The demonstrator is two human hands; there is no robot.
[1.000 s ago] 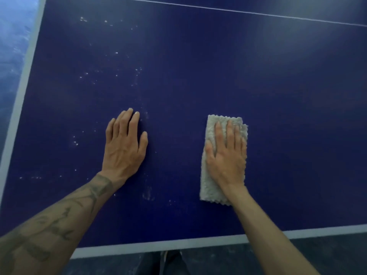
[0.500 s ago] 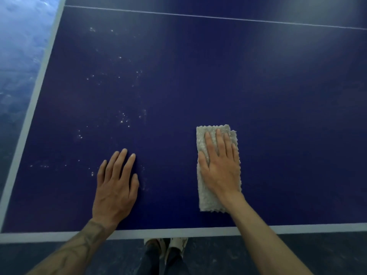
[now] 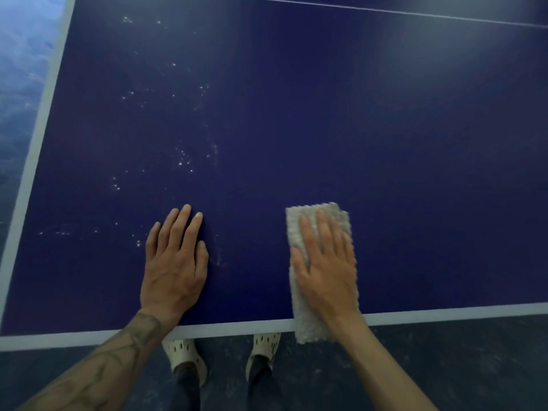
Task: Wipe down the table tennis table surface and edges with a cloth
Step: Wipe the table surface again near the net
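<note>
Your right hand (image 3: 324, 271) presses flat on the soft, limp cloth (image 3: 308, 324) overhanging the table (image 3: 326, 129) edge; left hand (image 3: 175, 262) flat, empty; pinch its overhang.

Dark blue table (image 3: 355, 129) carries a pale cloth (image 3: 306, 320) and white specks (image 3: 184, 161)

Table (image 3: 355, 129): smooth, matt dark-blue top with a faint sheen at the far right; scattered pale specks on the left half; white painted edge band. Cloth (image 3: 308, 321): pale, fluffy, nubby pile. Shoes (image 3: 184, 355): cream, perforated, plastic-looking. Floor (image 3: 459, 366): dark, mottled, scuffed.
</note>
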